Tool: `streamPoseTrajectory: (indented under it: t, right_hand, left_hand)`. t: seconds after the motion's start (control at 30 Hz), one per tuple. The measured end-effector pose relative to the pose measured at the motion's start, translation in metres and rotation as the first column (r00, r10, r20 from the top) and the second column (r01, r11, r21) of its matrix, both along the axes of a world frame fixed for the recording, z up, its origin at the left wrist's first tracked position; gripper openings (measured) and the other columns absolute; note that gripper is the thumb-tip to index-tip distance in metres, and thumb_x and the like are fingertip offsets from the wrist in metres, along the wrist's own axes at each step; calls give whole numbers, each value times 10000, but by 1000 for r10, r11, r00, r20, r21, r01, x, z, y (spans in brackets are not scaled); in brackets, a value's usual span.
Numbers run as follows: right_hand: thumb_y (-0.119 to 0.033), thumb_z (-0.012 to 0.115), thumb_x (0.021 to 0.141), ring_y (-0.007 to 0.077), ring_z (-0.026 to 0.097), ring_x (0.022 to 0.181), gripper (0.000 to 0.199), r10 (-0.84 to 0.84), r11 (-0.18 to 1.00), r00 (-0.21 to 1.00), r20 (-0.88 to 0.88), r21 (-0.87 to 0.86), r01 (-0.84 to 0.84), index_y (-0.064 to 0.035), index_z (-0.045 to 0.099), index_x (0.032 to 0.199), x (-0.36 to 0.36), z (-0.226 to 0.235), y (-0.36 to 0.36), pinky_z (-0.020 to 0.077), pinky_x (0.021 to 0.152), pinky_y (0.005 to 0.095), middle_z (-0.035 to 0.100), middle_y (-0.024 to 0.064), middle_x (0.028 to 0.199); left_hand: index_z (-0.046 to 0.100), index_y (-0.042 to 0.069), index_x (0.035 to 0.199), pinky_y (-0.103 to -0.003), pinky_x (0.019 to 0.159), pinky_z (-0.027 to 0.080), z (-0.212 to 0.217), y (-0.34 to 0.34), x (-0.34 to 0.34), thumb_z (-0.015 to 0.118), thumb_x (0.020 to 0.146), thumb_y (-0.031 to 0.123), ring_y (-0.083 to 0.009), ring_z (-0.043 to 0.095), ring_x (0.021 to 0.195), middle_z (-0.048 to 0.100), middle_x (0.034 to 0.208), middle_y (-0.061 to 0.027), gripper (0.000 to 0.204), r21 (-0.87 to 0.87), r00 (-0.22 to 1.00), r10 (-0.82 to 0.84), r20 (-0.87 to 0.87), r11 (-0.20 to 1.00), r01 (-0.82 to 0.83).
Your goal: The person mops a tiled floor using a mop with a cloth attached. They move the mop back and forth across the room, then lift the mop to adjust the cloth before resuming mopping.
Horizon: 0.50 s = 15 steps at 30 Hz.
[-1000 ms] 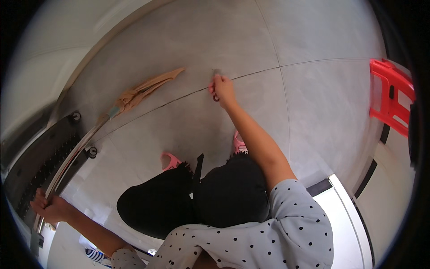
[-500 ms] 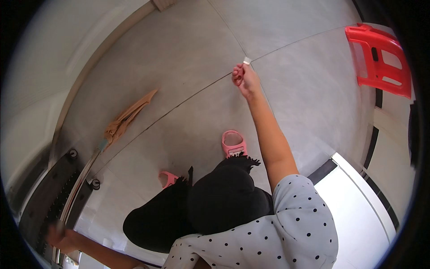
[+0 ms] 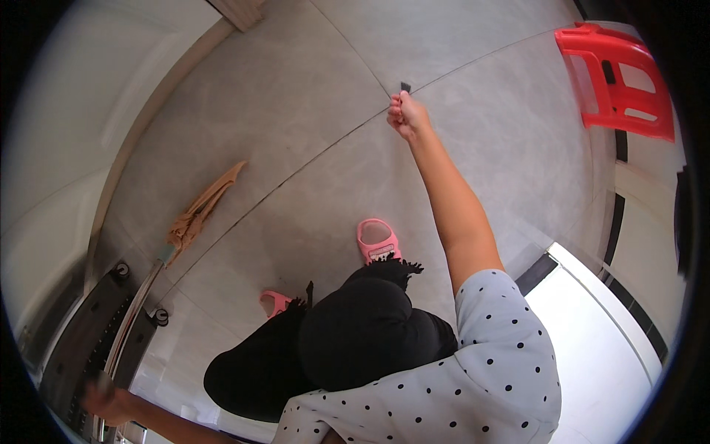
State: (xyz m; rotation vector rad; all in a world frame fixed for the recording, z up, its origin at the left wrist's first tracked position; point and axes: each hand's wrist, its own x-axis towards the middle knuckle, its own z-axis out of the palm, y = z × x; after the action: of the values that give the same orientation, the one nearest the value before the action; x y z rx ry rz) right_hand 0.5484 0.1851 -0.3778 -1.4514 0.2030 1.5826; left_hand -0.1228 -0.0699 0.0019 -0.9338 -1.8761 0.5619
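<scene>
My right hand [image 3: 409,115] is stretched out over the floor, its fingers closed in a pinch. A small dark flat piece [image 3: 405,87] sticks out past the thumb; its exact kind cannot be made out. At the lower left, my left hand [image 3: 108,402] is smeared by motion beside the long pole [image 3: 137,307] of a mop. Whether its fingers wrap round the pole does not show clearly. The mop's tan cloth head [image 3: 194,218] lies toward the middle of the floor.
A black wheeled rack [image 3: 81,337] stands at the left, by a pale door [image 3: 140,66]. At the far right is a red plastic stool [image 3: 592,78]; a white cabinet-like surface [image 3: 592,348] lies at the lower right. My pink slippers [image 3: 377,235] rest on grey tiles [image 3: 310,200].
The small piece in my right hand showed white before and shows dark now, as that hand has turned a little. The whole view has shifted slightly. My left hand stays near the pole.
</scene>
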Motion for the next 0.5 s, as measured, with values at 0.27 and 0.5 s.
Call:
streamPoseTrajectory:
  t: [0.27, 0.5]
  right_hand:
    - [-261, 373, 914, 61, 300, 419, 233, -155, 988, 988, 22, 7, 155, -57, 418, 811, 11, -5, -43, 233, 380, 201, 352, -19, 575]
    - [-212, 348, 901, 82, 326, 429, 211, -248, 964, 968, -45, -106, 242, -48, 413, 786, 25, 0, -51, 250, 379, 220, 372, 0, 595]
  left_hand:
    - [639, 173, 792, -354, 640, 503, -3, -16, -9, 576, 734, 249, -181, 620, 681, 633, 763, -8, 115, 262, 935, -266, 234, 944, 203]
    - [660, 230, 851, -356, 719, 478, -7, 19, 34, 590, 729, 226, -168, 622, 729, 643, 837, 32, 141, 5, 993, 103, -52, 995, -103]
